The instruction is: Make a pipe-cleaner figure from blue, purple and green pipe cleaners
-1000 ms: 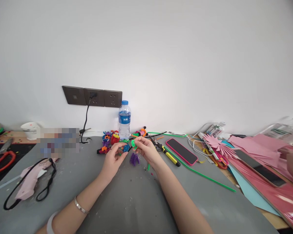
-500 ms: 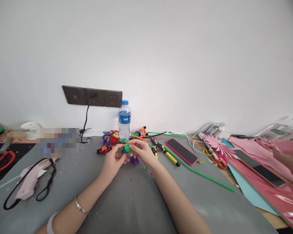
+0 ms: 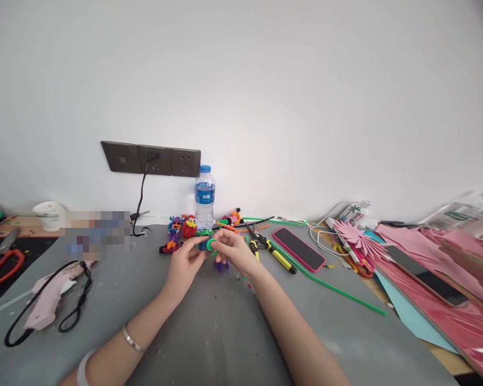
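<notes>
Between the fingertips of both hands is a small green and blue pipe-cleaner piece point(image 3: 210, 244) with a round green coil facing me. My left hand point(image 3: 184, 268) pinches it from the left, and my right hand point(image 3: 238, 254) grips its right side with thumb and fingers. Part of the piece is covered by the fingers. Just below the fingers shows a purple tuft point(image 3: 221, 267); whether it joins the held piece I cannot tell. Behind my hands stand a red pipe-cleaner figure point(image 3: 189, 227) and a purple and orange one point(image 3: 175, 227).
A water bottle point(image 3: 205, 198) stands by the wall. To the right lie yellow-handled pliers point(image 3: 280, 257), a pink-cased phone point(image 3: 299, 250) and a long green pipe cleaner point(image 3: 338, 292). On the left are a pink glue gun point(image 3: 48, 300) and orange scissors point(image 3: 8, 268). Another person's hand point(image 3: 473, 262) holds pink paper.
The green coil has turned slightly and moved a little to the right in my fingers. My right fingers have shifted over it. The other person's hand at the right has moved slightly left.
</notes>
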{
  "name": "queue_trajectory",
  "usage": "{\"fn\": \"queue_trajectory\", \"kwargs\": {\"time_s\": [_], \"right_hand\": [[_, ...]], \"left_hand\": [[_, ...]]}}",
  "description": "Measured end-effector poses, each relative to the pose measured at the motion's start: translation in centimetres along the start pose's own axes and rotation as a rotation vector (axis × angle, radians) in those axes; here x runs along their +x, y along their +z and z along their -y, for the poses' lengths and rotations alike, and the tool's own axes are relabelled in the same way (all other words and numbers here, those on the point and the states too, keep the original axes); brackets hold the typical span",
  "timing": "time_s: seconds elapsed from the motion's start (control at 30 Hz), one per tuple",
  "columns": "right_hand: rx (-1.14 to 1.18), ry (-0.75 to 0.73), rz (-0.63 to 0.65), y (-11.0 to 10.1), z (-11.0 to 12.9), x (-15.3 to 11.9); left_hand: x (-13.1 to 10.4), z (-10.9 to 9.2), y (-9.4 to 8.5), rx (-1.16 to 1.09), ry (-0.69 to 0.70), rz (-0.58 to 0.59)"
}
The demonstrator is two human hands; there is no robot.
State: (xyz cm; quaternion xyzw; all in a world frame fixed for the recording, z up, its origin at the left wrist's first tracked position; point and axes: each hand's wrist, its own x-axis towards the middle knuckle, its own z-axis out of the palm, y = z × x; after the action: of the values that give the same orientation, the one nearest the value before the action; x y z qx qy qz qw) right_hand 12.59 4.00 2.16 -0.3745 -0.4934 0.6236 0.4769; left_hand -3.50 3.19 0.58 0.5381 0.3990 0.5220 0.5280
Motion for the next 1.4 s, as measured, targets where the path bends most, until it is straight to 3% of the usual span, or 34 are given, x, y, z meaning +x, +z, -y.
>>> {"fn": "queue_trajectory", "kwargs": {"time_s": [0.6,1.4], "right_hand": [[-0.02,-0.049,0.03,-0.15,-0.61,0.12],[0.029,0.072,0.053,-0.13,-0.28,-0.05]], "left_hand": [[0.13,0.93,-0.27,0.086,0.066,0.043],[-0.12,0.02,-0.24,0.166,0.099,0.008]]}}
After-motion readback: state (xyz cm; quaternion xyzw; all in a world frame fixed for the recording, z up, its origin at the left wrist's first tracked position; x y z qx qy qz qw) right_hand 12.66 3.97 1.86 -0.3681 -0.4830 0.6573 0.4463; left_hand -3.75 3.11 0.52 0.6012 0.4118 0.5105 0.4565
